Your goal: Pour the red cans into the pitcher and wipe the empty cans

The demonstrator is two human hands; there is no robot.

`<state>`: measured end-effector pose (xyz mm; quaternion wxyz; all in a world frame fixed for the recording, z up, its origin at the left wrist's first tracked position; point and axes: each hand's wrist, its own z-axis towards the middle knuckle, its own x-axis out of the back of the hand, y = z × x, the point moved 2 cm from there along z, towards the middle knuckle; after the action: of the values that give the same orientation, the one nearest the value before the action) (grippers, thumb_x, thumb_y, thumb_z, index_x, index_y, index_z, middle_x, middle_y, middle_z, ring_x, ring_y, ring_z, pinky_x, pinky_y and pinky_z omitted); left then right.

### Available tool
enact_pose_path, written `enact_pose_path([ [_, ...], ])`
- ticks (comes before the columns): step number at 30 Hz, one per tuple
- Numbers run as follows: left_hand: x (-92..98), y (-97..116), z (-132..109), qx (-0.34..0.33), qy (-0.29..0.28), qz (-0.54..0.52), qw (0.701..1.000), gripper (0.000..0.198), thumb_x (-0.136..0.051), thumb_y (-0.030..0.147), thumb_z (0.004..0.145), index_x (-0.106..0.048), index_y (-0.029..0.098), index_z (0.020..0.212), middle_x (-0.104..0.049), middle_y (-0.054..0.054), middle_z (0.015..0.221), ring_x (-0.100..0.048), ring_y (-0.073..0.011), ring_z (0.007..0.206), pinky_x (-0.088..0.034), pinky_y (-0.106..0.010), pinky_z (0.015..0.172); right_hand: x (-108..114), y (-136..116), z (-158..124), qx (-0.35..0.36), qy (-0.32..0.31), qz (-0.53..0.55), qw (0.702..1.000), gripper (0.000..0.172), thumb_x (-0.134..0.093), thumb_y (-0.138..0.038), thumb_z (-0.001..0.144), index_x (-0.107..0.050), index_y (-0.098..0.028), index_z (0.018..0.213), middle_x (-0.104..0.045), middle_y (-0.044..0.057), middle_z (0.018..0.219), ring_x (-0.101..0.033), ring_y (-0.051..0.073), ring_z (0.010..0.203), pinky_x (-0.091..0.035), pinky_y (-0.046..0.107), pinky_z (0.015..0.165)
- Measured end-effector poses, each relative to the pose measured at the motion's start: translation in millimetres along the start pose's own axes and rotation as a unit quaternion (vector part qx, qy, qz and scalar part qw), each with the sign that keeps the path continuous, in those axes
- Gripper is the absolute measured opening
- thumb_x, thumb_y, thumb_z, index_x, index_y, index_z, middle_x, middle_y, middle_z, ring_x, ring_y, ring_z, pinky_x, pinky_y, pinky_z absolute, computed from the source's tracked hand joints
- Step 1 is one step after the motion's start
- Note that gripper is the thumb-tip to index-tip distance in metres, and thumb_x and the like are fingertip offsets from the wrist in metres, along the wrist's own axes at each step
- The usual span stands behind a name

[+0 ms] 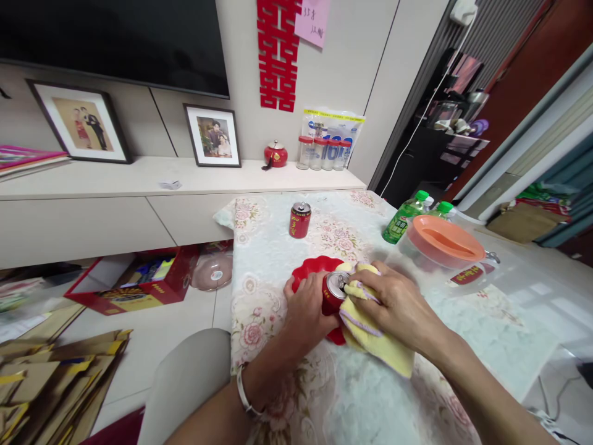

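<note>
My left hand (306, 308) is wrapped round a red drink can (332, 290) that stands over a red scalloped plate (309, 270) on the flowered tablecloth (264, 259). My right hand (397, 306) presses a yellow cloth (370, 330) against the can's top and side; its fingers are closed on the cloth. A second red can (299, 219) stands upright farther back on the table, apart from both hands.
Two green bottles (402, 219) and a clear container with an orange lid (442, 242) stand at the right. A white sideboard (139, 185) behind holds framed photos, a red pot and jars. Cardboard and a red box (139, 284) lie on the floor at left.
</note>
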<state>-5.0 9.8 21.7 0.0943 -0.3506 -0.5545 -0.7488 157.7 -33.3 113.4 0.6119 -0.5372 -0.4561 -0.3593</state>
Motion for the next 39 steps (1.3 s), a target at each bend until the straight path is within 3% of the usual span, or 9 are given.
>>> enact_pose_path([
  [4, -3.3, -1.2, 0.0, -0.005, 0.014, 0.017, 1.000, 0.052, -0.072, 0.040, 0.080, -0.059, 0.025, 0.128, -0.072, -0.013, 0.128, -0.065, -0.0395, 0.125, -0.026, -0.066, 0.121, 10.6, -4.3, -11.5, 0.020, -0.010, 0.028, 0.999, 0.024, -0.052, -0.015, 0.091, -0.073, -0.024, 0.096, -0.066, 0.005, 0.094, -0.064, 0.022, 0.090, -0.049, 0.037, 0.082],
  [6, -4.6, -1.7, -0.2, -0.011, 0.020, 0.024, 0.999, 0.049, -0.070, 0.042, 0.082, -0.059, 0.025, 0.127, -0.072, -0.014, 0.127, -0.064, -0.0387, 0.125, -0.026, -0.065, 0.121, 14.6, -8.1, -16.0, 0.026, 0.015, 0.058, 0.998, 0.022, -0.053, -0.017, 0.093, -0.073, -0.025, 0.092, -0.066, 0.004, 0.092, -0.063, 0.022, 0.090, -0.049, 0.037, 0.081],
  [10, -5.2, -1.3, -1.5, -0.019, 0.021, 0.040, 0.999, 0.046, -0.063, 0.039, 0.086, -0.058, 0.026, 0.129, -0.073, -0.013, 0.127, -0.066, -0.0374, 0.120, -0.029, -0.064, 0.118, 6.2, -17.9, -19.0, 0.022, 0.085, 0.069, 0.994, 0.025, -0.051, -0.024, 0.097, -0.074, -0.025, 0.109, -0.062, 0.008, 0.100, -0.063, 0.023, 0.090, -0.051, 0.040, 0.082],
  [14, -6.2, -2.4, -3.6, -0.026, 0.030, 0.045, 0.998, 0.038, -0.054, 0.033, 0.092, -0.057, 0.022, 0.128, -0.073, -0.013, 0.123, -0.067, -0.0360, 0.117, -0.030, -0.063, 0.116, -13.2, -29.4, -14.2, 0.024, 0.044, -0.026, 0.998, 0.037, -0.052, -0.022, 0.093, -0.071, -0.022, 0.124, -0.057, 0.012, 0.108, -0.062, 0.026, 0.089, -0.051, 0.041, 0.077],
  [19, -8.6, -4.3, -3.2, -0.024, 0.042, 0.036, 0.998, 0.033, -0.051, 0.027, 0.091, -0.059, 0.022, 0.122, -0.074, -0.011, 0.119, -0.068, -0.0332, 0.114, -0.029, -0.061, 0.115, -15.1, -32.4, -9.7, 0.032, 0.003, -0.099, 0.995, 0.035, -0.054, -0.021, 0.091, -0.071, -0.021, 0.121, -0.057, 0.013, 0.110, -0.059, 0.024, 0.082, -0.048, 0.038, 0.070],
  [26, -5.3, 1.0, -1.0, 0.005, 0.025, 0.034, 0.999, 0.052, -0.075, 0.033, 0.075, -0.059, 0.023, 0.123, -0.074, -0.010, 0.122, -0.067, -0.0364, 0.120, -0.025, -0.063, 0.119, -0.1, -2.4, -22.1, 0.073, 0.018, -0.074, 0.994, 0.022, -0.056, -0.028, 0.096, -0.076, -0.024, 0.105, -0.061, 0.011, 0.107, -0.064, 0.023, 0.084, -0.052, 0.036, 0.072],
  [33, -7.4, -2.5, 0.8, 0.014, 0.027, -0.012, 0.999, 0.074, -0.081, 0.020, 0.069, -0.049, 0.023, 0.136, -0.069, -0.014, 0.141, -0.059, -0.0387, 0.137, -0.017, -0.067, 0.125, 20.2, 40.4, -19.3, 0.010, 0.142, 0.028, 0.989, 0.032, -0.054, -0.029, 0.096, -0.077, -0.030, 0.118, -0.073, 0.010, 0.131, -0.072, 0.029, 0.110, -0.058, 0.047, 0.092],
  [36, -8.6, -2.4, 0.2, 0.011, 0.043, -0.033, 0.998, 0.080, -0.081, 0.015, 0.066, -0.045, 0.024, 0.137, -0.066, -0.014, 0.146, -0.059, -0.0384, 0.139, -0.013, -0.068, 0.126, 22.5, 49.6, -11.0, 0.006, 0.163, 0.064, 0.985, 0.042, -0.055, -0.027, 0.092, -0.072, -0.028, 0.131, -0.073, 0.009, 0.138, -0.069, 0.031, 0.124, -0.055, 0.051, 0.103],
  [39, -10.0, -2.2, -0.1, 0.012, 0.054, -0.039, 0.998, 0.079, -0.089, 0.023, 0.063, -0.048, 0.025, 0.131, -0.068, -0.012, 0.140, -0.061, -0.0387, 0.136, -0.015, -0.068, 0.125, 21.0, 50.5, -1.9, 0.024, 0.163, 0.072, 0.984, 0.057, -0.054, -0.020, 0.087, -0.066, -0.026, 0.142, -0.071, 0.009, 0.144, -0.066, 0.031, 0.129, -0.053, 0.052, 0.106],
])
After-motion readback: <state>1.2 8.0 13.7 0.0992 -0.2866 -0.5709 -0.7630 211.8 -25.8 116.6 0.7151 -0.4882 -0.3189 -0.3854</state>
